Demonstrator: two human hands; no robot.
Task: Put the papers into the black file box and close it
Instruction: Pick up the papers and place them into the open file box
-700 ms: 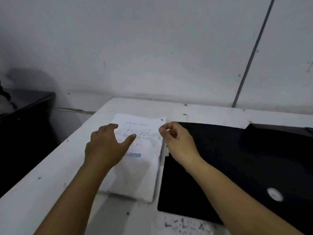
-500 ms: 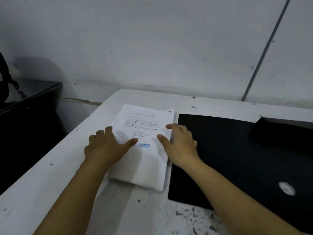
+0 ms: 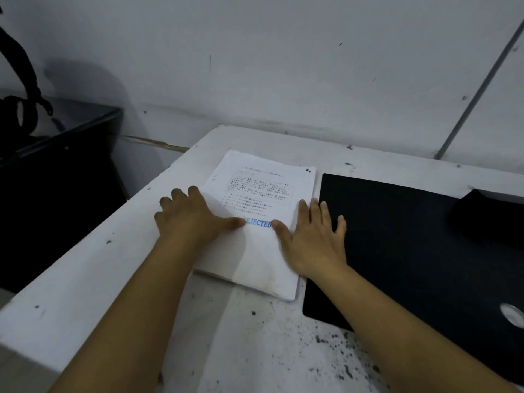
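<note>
Hands are now down flat and open on the papers point(image 3: 263, 222), left hand point(image 3: 192, 219) and right hand point(image 3: 312, 239) at each side, ready to lift them off the table point(image 3: 85, 293) toward the black file box point(image 3: 411, 251) just beside.

A stack of papers point(image 3: 263, 219) lay on a white table point(image 3: 85, 279), just left of a flat black file box point(image 3: 411, 251). The left hand point(image 3: 192, 219) rested flat on the stack's left edge, thumb pointing at a blue stamp reading "REJECTED". The right hand point(image 3: 312, 239) lay spread over the stack's right edge, its outer fingers reaching onto the box. A round silver spot point(image 3: 511, 314) showed near the box's right side. Dark specks dotted the table in front.
</note>
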